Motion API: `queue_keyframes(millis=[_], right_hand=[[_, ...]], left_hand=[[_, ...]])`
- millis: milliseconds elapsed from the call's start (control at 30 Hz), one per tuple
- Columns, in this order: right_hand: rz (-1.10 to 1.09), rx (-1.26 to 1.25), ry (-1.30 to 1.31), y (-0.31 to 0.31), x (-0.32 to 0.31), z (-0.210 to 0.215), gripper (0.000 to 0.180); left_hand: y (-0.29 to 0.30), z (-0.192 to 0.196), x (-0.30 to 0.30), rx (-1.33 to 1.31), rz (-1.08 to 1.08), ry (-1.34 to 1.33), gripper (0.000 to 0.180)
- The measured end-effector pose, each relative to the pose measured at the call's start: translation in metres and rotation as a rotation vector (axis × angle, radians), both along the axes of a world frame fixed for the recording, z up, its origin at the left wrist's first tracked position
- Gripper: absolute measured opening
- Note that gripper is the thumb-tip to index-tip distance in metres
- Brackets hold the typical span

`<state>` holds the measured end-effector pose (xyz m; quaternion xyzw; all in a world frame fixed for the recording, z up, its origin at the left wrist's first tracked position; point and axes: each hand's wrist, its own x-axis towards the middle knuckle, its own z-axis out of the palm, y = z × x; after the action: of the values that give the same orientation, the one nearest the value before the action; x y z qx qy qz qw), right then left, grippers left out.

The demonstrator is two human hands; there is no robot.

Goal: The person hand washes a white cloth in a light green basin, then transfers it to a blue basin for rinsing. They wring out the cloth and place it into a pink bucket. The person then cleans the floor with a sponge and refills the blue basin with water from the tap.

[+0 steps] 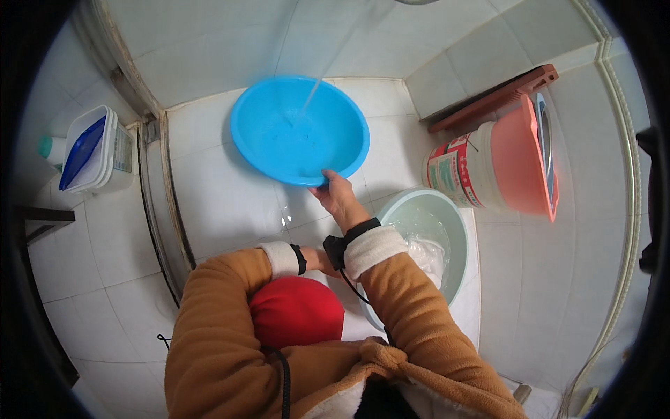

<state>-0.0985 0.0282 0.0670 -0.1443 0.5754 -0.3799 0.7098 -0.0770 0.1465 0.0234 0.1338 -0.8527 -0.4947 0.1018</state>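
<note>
A blue plastic basin (279, 150) rests on the tiled floor, and a thin stream of water falls into it from above. My right hand (340, 199) grips the basin's near rim, thumb over the edge and fingers underneath. My left hand (322, 261) reaches across below my right wrist, toward the pale green tub (457, 244). Its fingers are hidden behind my right cuff and forearm. In that tub, white cloth (427, 257) lies in water.
A pink basin (516, 160) leans on its side against a white bucket (467, 167) by the right wall. At left, a white container (105, 157) with a blue lid stands beyond a door track (157, 181). My red-covered knee (296, 314) is below my arms.
</note>
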Motion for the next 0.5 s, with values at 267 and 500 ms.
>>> queue_keyframes(millis=[267,500], right_hand=[[0.379,-0.339,0.064,0.083,-0.166,0.14,0.085],[-0.054,0.048,1.102,0.262,-0.441,0.23,0.07]], left_hand=[[-0.003,-0.019,0.051,0.537,-0.069,-0.496,0.086],[-0.072,0.097,0.093,0.697,0.36,-0.399,0.069]])
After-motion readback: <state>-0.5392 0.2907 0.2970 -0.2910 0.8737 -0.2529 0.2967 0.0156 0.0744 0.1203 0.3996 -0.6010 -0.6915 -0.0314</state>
